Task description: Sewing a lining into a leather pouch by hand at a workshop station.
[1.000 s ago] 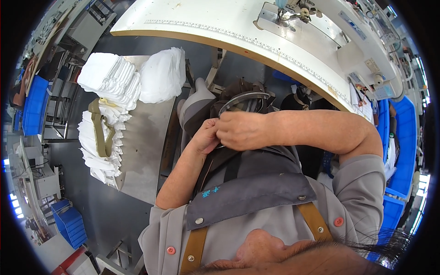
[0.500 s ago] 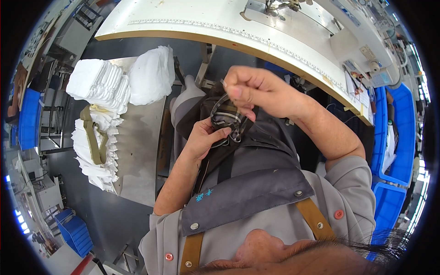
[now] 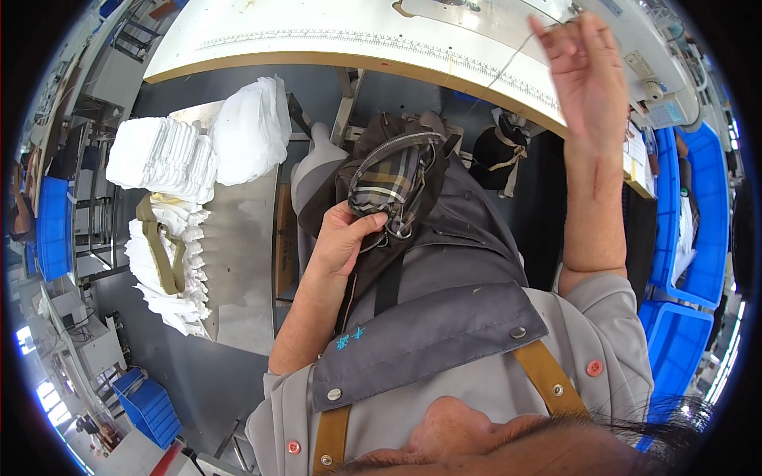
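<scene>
A dark zippered fabric piece (image 3: 377, 143) lies across my lap, its curved zipper spread around a plaid lining (image 3: 389, 182) in brown, black and cream. I cannot tell whether it is a bag or a garment. My left hand (image 3: 347, 236) pinches its near edge, thumb on top beside the lining. Up over the white sewing table, my right hand (image 3: 583, 67) is raised with bent, slightly blurred fingers. A thin thread (image 3: 512, 62) runs taut from those fingers down toward the fabric; its lower end fades from sight. Whether a needle is there I cannot make out.
The white table (image 3: 317, 49) with a printed ruler and a sewing machine (image 3: 635, 55) spans the far side. To the left, a metal stand (image 3: 242, 246) bears white fabric stacks (image 3: 163, 155) and an olive strap (image 3: 151, 238). Blue bins (image 3: 675, 333) stand at right.
My right hand has swung from beside the fabric up and to the right, drawing the thread out. The plaid lining shows more fully. My left hand keeps its pinch.
</scene>
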Demonstrator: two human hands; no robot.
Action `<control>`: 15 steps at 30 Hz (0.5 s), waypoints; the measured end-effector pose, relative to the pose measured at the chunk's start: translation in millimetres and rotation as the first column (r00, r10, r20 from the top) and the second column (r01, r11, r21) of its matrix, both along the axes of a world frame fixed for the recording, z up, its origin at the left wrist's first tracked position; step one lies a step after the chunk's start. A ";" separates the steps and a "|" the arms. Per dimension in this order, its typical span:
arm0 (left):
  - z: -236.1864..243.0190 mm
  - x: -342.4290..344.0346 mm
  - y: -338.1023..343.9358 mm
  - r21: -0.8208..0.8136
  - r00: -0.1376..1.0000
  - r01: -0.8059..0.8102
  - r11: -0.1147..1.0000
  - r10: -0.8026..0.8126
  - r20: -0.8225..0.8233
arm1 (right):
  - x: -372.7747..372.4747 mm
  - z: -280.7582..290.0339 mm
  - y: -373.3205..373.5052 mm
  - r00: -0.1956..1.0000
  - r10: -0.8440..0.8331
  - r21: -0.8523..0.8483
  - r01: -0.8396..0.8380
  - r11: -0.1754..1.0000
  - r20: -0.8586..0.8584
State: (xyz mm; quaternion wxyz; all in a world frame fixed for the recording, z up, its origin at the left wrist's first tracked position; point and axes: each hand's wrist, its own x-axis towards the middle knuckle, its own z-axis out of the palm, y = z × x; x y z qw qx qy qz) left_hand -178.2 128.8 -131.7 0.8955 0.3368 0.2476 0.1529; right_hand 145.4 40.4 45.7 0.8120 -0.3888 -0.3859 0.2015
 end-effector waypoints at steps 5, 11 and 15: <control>3.5 2.4 0.7 -0.017 1.000 0.005 1.000 -0.004 0.026 | 51.4 11.8 -29.2 0.993 -0.086 0.090 0.078 0.993 0.085; -1.1 0.9 1.9 -0.018 0.999 -0.012 1.000 0.012 0.033 | 42.3 2.2 -29.8 0.950 -0.290 0.081 0.282 0.956 0.115; 2.7 -3.2 -1.1 -0.007 0.996 -0.068 0.998 0.068 0.050 | 61.9 -32.4 -28.9 0.883 -0.373 0.080 0.366 0.927 0.284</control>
